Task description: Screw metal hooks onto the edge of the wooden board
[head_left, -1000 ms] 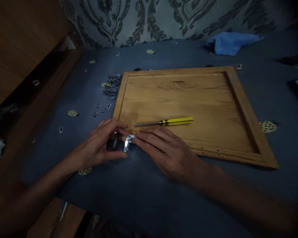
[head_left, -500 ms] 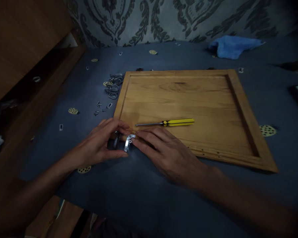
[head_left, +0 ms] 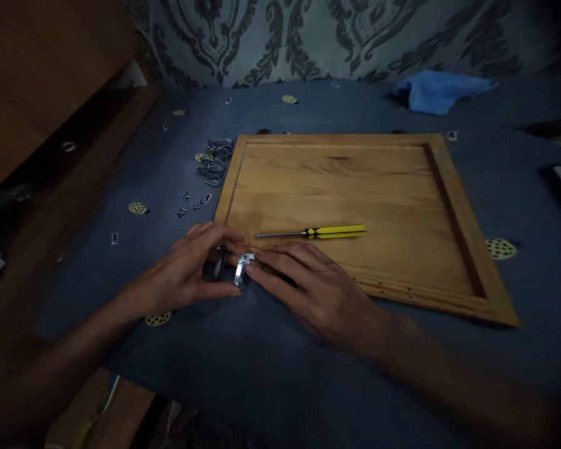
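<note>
At the near left corner of a framed wooden panel is a shiny bent metal bracket. My left hand is closed round the bracket, thumb below and fingers above; a darker curved metal part shows inside its grip. From the other side my right hand presses its fingertips against the bracket and the panel's edge. Whether a small screw is between those fingertips is hidden. A screwdriver with a yellow and black handle lies on the panel, just beyond my right hand.
Several looped metal pieces lie left of the panel, with loose screws nearer me. A blue cloth lies at the back right. A wooden cabinet borders the blue patterned surface on the left.
My hands hold nearly the same pose on the bracket. The right fingertips have shifted very slightly, and the view has moved a little.
</note>
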Action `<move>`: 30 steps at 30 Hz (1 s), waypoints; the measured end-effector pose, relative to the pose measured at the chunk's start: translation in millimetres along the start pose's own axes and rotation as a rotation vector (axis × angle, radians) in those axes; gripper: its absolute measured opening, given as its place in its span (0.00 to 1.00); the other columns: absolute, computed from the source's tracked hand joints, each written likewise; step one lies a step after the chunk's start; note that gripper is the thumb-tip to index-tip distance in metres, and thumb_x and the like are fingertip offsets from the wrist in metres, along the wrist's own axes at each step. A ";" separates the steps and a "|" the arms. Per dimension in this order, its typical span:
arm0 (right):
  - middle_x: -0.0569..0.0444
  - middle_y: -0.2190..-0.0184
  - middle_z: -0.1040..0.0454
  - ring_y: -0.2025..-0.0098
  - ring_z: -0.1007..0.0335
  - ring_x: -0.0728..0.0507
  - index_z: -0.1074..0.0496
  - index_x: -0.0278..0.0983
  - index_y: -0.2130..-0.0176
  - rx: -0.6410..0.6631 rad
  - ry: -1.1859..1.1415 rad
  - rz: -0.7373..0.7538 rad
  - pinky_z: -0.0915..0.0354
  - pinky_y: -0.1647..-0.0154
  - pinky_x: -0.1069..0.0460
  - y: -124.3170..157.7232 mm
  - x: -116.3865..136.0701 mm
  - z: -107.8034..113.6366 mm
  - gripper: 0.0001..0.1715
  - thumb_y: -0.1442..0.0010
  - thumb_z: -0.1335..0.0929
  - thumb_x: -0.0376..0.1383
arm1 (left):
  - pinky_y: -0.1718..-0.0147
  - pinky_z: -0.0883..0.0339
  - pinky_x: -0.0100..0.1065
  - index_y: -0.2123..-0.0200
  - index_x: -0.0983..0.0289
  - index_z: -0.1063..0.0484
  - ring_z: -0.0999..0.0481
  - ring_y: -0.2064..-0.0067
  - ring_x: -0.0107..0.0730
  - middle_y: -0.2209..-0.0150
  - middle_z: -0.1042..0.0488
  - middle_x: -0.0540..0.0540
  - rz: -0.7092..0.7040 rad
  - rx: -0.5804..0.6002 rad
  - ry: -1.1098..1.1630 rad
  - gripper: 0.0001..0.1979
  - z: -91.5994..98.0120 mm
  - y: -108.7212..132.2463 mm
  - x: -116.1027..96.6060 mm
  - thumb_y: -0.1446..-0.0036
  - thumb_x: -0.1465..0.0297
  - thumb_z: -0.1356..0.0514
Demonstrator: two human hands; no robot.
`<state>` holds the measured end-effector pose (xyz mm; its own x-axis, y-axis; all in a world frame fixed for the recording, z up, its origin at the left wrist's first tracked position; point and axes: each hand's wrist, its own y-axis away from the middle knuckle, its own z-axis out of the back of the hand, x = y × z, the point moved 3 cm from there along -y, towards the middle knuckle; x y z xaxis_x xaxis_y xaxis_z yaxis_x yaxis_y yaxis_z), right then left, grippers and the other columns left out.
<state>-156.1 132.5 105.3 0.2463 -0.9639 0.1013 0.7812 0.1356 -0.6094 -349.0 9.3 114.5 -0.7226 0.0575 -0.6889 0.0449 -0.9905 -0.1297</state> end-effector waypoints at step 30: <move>0.36 0.48 0.21 0.44 0.28 0.34 0.29 0.25 0.39 0.111 -0.035 0.005 0.27 0.45 0.38 3.0 -0.8 -1.7 0.23 0.23 0.44 0.29 | 0.42 0.31 0.46 0.43 0.56 0.31 0.22 0.45 0.46 0.49 0.21 0.55 0.029 0.047 0.027 0.28 2.6 -4.6 -9.0 0.41 0.55 0.27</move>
<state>-155.0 133.3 102.1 0.2687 -0.9548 0.1274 0.8382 0.1666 -0.5193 -344.5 13.0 123.2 -0.7028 0.0313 -0.7107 0.0330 -0.9965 -0.0765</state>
